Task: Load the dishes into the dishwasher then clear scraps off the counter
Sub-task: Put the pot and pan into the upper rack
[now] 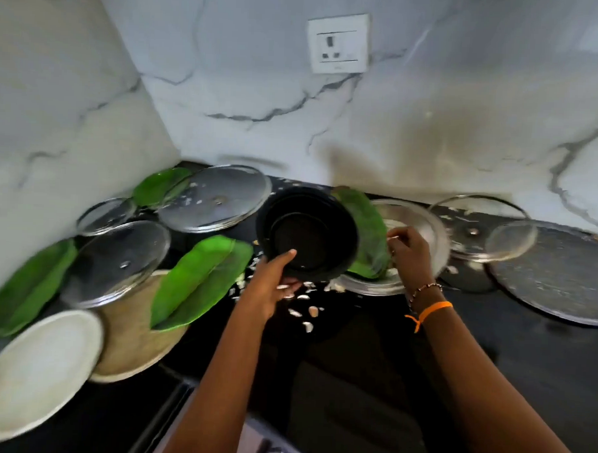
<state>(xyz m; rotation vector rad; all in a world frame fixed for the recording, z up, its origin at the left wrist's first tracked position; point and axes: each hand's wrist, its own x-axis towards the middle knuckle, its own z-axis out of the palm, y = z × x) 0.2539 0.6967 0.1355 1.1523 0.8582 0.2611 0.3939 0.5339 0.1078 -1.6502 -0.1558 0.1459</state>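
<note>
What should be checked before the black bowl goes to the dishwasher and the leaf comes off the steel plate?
1. Left hand grip on the black bowl: thumb over rim, ok.
2. Bowl empty: looks so, ok.
3. Right hand grip on the green leaf: blurred, cannot tell.
4. Steel plate free of leftovers: not ok, leaf lies on it.
5. Counter clear of scraps: not ok.
6. Dishwasher open: out of view, cannot tell.

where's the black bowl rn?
Head view, centre: the black bowl is tilted above the counter, gripped by the left hand, beside the green leaf plate.
</note>
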